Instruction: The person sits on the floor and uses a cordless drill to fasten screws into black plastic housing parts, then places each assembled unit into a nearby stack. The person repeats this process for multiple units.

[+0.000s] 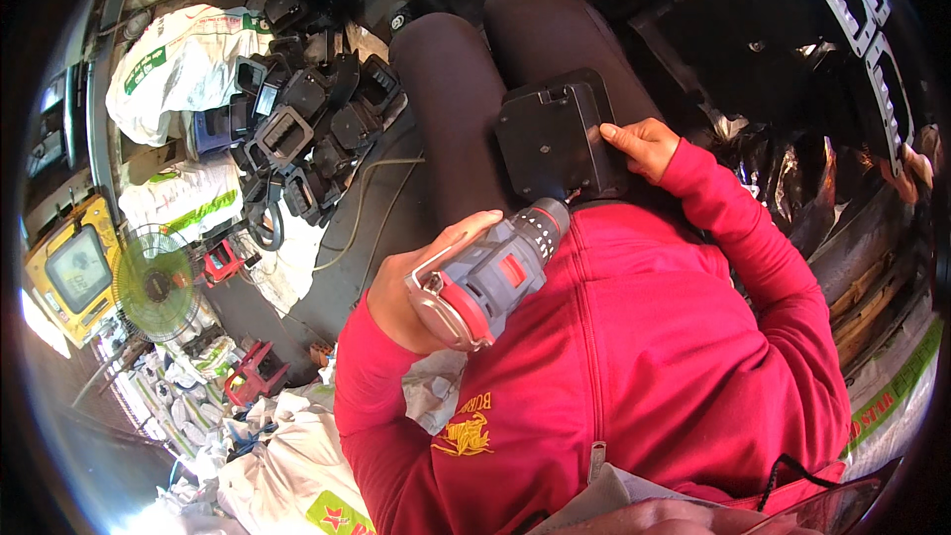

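My left hand (404, 282) is wrapped round a grey and red cordless drill (500, 272). The drill's chuck points up and to the right, at the lower edge of a flat black plastic housing (543, 144). Whether the bit touches the housing cannot be made out. The housing rests on my dark-trousered thighs. My right hand (649, 147) grips its right side, thumb on the edge and the other fingers mostly hidden.
To the left lies a heap of black plastic parts (287, 134), near a white sack (188, 64). A cable (369, 178) runs over the floor. Further left are a green fan (156, 282) and a yellow-framed screen (79, 267). Perforated metal strips (880, 79) stand at the right.
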Available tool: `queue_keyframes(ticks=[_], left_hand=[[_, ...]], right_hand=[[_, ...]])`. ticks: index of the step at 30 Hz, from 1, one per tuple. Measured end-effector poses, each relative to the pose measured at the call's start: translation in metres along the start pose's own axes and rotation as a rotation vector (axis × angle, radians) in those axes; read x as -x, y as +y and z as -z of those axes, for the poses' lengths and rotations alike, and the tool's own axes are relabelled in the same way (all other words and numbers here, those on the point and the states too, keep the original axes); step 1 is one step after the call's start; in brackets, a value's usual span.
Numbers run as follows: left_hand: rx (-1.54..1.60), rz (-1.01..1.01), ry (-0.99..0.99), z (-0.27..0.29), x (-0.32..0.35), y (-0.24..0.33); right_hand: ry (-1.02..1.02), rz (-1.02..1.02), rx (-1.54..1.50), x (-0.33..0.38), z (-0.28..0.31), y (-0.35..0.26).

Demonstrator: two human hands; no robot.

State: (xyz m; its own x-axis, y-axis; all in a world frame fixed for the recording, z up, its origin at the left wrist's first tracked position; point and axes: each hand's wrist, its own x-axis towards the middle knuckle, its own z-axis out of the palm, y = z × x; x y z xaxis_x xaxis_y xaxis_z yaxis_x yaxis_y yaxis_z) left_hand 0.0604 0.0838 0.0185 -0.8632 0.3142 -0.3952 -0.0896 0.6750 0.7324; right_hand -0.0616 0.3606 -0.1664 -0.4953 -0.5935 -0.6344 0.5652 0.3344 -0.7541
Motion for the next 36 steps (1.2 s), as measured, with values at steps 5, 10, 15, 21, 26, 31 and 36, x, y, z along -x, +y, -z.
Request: queue_keyframes(ticks=[5, 10, 15, 21, 26, 31, 36], left_hand=[[0.093, 0.110, -0.006, -0.006, -0.004, 0.009], [0.174, 0.125, 0.013, -0.016, -0.008, 0.006], [0.192, 0.217, -0.013, -0.022, -0.014, 0.003], [0.317, 0.228, 0.001, -0.036, -0.024, -0.002], [0.224, 0.064, 0.002, -0.032, -0.024, -0.010], [0.311, 0.184, -0.043, -0.017, -0.006, -0.015], [1.061, 0.348, 0.079, -0.011, -0.001, -0.005]], right_hand=[[0.072, 0.006, 0.079, -0.001, -0.006, 0.003], [0.058, -0.001, -0.050, 0.001, -0.006, 0.001], [0.038, -0.109, -0.156, -0.004, 0.000, 0.000], [0.056, -0.149, -0.248, -0.008, 0.005, 0.004], [0.074, -0.022, 0.015, -0.011, 0.008, 0.002], [0.125, 0.023, 0.033, 0.005, 0.003, -0.003], [0.189, 0.110, -0.394, 0.043, 0.016, -0.029]])
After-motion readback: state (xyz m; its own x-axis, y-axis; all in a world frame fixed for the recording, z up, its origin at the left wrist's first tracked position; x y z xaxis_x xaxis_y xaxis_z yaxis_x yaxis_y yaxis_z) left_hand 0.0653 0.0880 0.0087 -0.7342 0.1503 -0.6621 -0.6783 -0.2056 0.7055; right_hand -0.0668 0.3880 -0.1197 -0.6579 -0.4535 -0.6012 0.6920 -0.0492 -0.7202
